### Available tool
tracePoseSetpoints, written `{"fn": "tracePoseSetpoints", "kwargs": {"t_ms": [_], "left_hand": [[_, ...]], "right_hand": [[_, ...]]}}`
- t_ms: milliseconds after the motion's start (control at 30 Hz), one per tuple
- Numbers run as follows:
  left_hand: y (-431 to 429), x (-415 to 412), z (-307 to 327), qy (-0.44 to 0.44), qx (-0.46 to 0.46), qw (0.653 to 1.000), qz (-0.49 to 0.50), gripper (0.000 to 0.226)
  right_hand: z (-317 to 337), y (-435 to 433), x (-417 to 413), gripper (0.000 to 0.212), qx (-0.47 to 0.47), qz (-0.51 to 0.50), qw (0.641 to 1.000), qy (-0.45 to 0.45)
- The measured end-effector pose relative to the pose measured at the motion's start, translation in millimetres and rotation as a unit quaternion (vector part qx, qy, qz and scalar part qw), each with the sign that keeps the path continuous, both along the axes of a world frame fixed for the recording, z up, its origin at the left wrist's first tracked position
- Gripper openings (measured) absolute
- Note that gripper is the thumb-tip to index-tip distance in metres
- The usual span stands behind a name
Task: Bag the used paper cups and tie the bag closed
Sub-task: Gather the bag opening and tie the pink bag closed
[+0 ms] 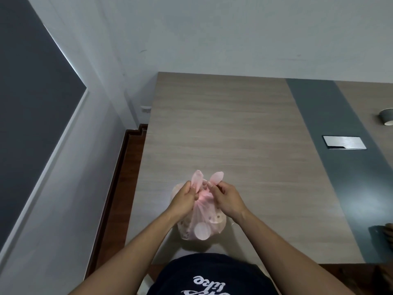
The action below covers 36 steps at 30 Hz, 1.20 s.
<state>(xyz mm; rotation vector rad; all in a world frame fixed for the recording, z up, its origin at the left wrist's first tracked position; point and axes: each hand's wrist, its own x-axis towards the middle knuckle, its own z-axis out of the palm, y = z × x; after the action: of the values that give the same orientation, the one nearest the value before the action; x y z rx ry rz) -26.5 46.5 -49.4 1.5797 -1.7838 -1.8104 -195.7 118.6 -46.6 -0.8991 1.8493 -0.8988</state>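
Note:
A thin pink plastic bag [201, 224] stands on the wooden table [234, 135] near its front edge, right in front of me. Paper cups [202, 231] show through its translucent side, one round base facing me. The bag's top is gathered into two handle loops that stick up. My left hand [184, 199] pinches the left loop and my right hand [228, 198] pinches the right loop. Both hands sit close together above the bag's twisted neck. Whether a knot is formed there is hidden by my fingers.
A silver rectangular plate [344, 142] is set into the table's dark grey strip [340, 167]. A grey tape roll [387, 117] lies at the right edge. The table's left edge borders a wall and a strip of dark wooden floor [119, 199].

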Motion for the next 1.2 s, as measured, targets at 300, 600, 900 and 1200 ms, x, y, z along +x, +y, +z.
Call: {"fn": "tracePoseSetpoints", "kwargs": {"t_ms": [300, 600, 900, 1200], "left_hand": [[-10, -2, 21, 0.084, 0.014, 0.996, -0.002, 0.05], [-5, -8, 35, 0.131, -0.017, 0.991, -0.028, 0.027], [-13, 0, 35, 0.143, 0.055, 0.986, -0.058, 0.023], [-7, 1, 46, 0.104, -0.045, 0.99, -0.078, 0.017]], "right_hand": [[27, 2, 0, 0.047, -0.041, -0.006, 0.997, -0.07], [31, -7, -4, 0.032, -0.039, -0.041, 0.997, 0.048], [30, -1, -8, 0.03, -0.026, 0.226, 0.962, 0.152], [44, 0, -7, 0.062, 0.006, 0.093, 0.994, 0.062]]}}
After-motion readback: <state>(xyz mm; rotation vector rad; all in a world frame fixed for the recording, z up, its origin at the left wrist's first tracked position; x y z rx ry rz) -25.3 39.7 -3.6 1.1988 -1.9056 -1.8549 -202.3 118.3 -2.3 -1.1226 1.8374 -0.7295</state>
